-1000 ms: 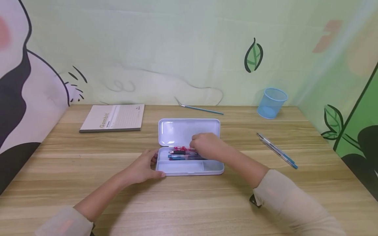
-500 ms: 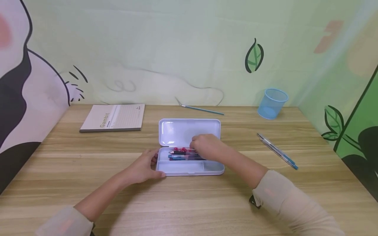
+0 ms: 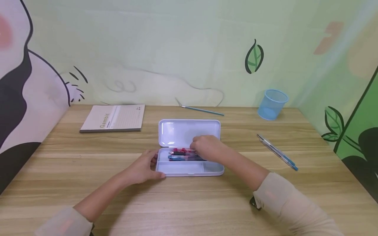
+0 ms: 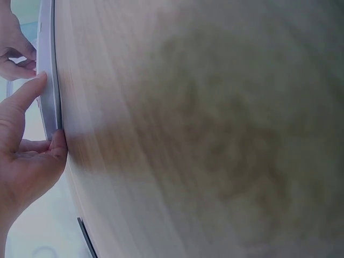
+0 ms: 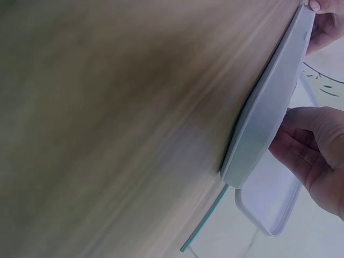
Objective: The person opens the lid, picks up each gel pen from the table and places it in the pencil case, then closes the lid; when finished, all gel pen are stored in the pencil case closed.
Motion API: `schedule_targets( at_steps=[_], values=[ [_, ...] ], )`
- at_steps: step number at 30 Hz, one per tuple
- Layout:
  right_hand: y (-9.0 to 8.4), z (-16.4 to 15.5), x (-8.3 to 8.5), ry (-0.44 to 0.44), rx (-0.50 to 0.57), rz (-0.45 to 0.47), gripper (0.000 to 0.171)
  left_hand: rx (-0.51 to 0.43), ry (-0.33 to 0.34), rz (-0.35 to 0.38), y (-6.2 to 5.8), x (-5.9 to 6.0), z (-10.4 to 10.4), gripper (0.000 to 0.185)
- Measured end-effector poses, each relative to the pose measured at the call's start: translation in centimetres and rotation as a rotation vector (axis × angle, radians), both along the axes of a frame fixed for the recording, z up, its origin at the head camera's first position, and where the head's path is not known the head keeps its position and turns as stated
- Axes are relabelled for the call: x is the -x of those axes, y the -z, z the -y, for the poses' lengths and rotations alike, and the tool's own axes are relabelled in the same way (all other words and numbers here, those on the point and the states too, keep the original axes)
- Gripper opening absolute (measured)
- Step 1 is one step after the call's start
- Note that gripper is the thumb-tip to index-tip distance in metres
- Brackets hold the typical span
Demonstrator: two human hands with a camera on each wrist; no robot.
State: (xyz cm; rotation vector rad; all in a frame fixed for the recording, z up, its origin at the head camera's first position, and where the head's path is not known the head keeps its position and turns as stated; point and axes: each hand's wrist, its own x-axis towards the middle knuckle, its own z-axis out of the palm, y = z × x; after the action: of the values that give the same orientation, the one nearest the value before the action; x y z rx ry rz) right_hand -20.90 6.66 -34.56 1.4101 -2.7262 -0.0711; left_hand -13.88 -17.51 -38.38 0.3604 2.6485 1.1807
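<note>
Wooden desk, pale green painted wall.

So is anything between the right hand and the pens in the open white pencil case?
Nothing visible: the right hand is already on the pens inside the white plastic pencil case, lid open.

We see a long brown wooden table. Behind it stands a soft green wall with painted leaves.
</note>
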Motion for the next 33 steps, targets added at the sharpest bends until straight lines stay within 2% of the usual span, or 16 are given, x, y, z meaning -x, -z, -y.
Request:
schedule_targets(
  at_steps=[3,8,14,17,21,28,33],
  values=[
    [-0.1,-0.3,-0.1,0.005,0.015,0.008,0.010,0.000,0.001,-0.002,0.1,0.0,0.0,0.082],
    [-0.9,-1.4,-0.2,0.051,0.042,0.088,0.013,0.006,-0.001,0.006,0.1,0.0,0.1,0.083],
    [-2.1,-3.9,-0.5,0.153,0.111,0.181,0.024,0.008,-0.003,0.004,0.2,0.1,0.1,0.083],
    [-2.3,-5.4,-0.5,0.168,0.183,0.180,0.024,0.011,-0.002,0.002,0.3,0.1,0.1,0.083],
    [-2.6,-7.5,-0.4,0.170,0.258,0.122,0.021,0.006,0.001,0.005,0.3,0.1,0.1,0.084],
    [-3.7,-10.6,-0.5,0.272,0.309,0.111,0.020,-0.007,0.008,0.000,0.2,0.1,0.1,0.083],
    [-3.8,-13.0,-0.5,0.313,0.341,0.095,0.020,-0.007,0.012,0.004,0.1,0.0,0.1,0.083]
  ],
)
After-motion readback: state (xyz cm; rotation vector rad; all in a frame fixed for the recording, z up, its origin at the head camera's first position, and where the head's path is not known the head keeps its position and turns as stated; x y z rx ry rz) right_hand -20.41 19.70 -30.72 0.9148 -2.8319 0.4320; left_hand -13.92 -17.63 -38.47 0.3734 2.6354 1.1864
